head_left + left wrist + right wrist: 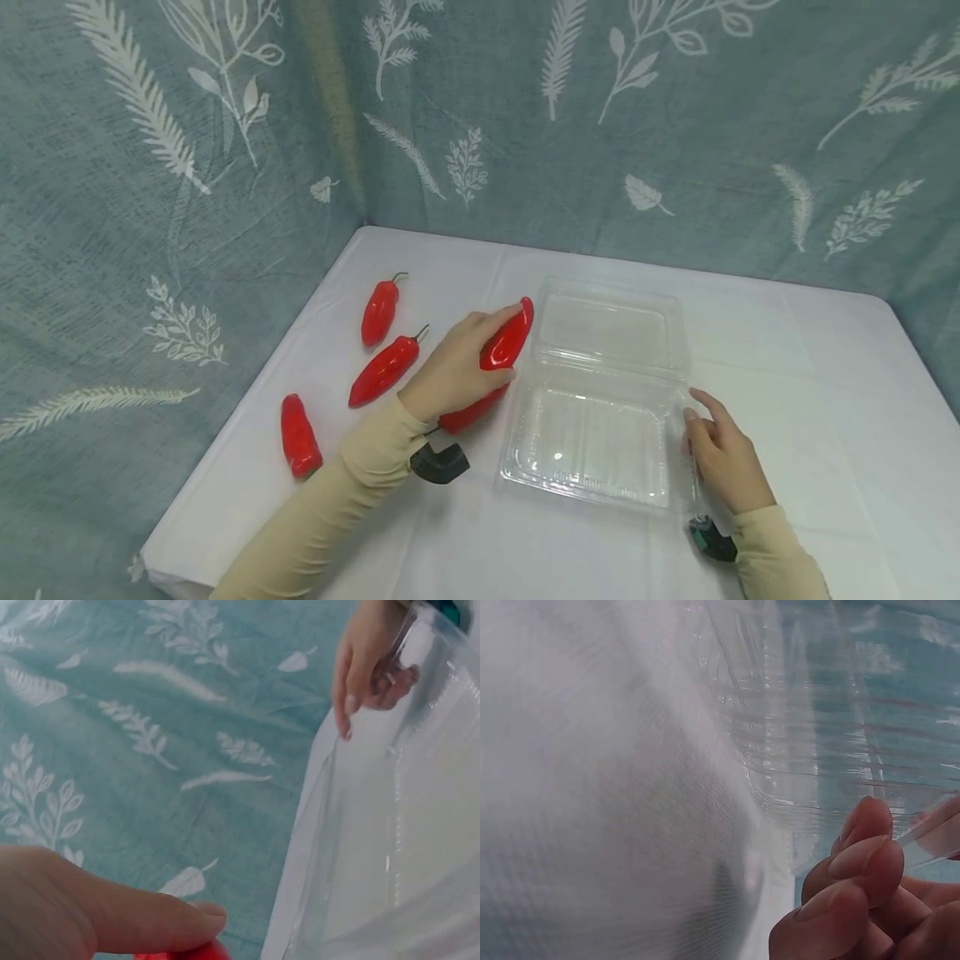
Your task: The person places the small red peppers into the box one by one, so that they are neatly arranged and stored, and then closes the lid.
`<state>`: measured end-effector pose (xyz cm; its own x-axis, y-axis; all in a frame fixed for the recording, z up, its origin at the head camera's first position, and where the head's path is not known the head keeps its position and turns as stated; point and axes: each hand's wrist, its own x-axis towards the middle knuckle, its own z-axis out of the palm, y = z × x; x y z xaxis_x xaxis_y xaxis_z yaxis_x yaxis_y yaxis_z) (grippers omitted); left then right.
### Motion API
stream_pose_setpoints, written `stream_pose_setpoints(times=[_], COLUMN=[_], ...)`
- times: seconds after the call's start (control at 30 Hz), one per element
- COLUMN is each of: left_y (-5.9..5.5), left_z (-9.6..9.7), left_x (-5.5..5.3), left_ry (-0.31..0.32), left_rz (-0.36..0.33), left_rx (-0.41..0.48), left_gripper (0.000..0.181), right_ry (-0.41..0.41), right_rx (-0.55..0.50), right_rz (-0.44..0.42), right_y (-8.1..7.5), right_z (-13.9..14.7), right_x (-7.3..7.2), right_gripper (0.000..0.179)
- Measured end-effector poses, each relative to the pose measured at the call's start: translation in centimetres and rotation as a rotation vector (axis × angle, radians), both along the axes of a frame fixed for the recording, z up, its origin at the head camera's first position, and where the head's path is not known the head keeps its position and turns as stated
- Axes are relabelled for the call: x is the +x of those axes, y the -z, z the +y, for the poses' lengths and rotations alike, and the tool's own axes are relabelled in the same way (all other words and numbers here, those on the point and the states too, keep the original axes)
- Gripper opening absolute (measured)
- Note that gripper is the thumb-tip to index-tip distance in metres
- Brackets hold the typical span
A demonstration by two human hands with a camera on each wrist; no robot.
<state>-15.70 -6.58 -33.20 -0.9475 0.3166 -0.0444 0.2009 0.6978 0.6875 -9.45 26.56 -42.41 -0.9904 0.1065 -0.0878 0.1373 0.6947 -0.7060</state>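
Observation:
My left hand (461, 362) grips a glossy red pepper (512, 337), fingers over its top and thumb across its near side. Below that thumb more red surface and a stem show; I cannot tell whether they belong to the same pepper. In the left wrist view only a sliver of red (196, 952) appears under the thumb. To the right lies a clear plastic clamshell container (592, 493), lid laid back. My right hand (723, 458) pinches its right edge, with curled fingers (866, 862) beside the plastic in the right wrist view.
Three more red peppers lie left of the left hand: one at the back (380, 312), one in the middle (384, 371), one nearer the front (298, 437). A white cloth (832, 400) covers the table. Patterned blue-green fabric (525, 167) hangs behind and at the left.

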Motion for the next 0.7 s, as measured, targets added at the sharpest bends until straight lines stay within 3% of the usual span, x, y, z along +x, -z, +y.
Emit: stream_pose_setpoints(times=[0.2, 0.43, 0.7], left_y=[1.0, 1.9, 2.4], left_z=[2.0, 4.3, 7.3], left_x=[-0.1, -0.4, -0.5], left_ry=[0.072, 0.152, 0.250], left_rz=[0.069, 0.098, 0.209], left_rx=[-0.030, -0.069, -0.175], left_gripper=[0.080, 0.075, 0.067], right_ry=[-0.002, -0.007, -0.033], right_rx=[-0.009, -0.018, -0.054], right_rz=[0.003, 0.001, 0.004], right_y=[0.0, 0.0, 0.1], right_z=[0.0, 0.1, 0.5], right_x=[0.0, 0.0, 0.0], right_gripper=[0.058, 0.058, 0.057])
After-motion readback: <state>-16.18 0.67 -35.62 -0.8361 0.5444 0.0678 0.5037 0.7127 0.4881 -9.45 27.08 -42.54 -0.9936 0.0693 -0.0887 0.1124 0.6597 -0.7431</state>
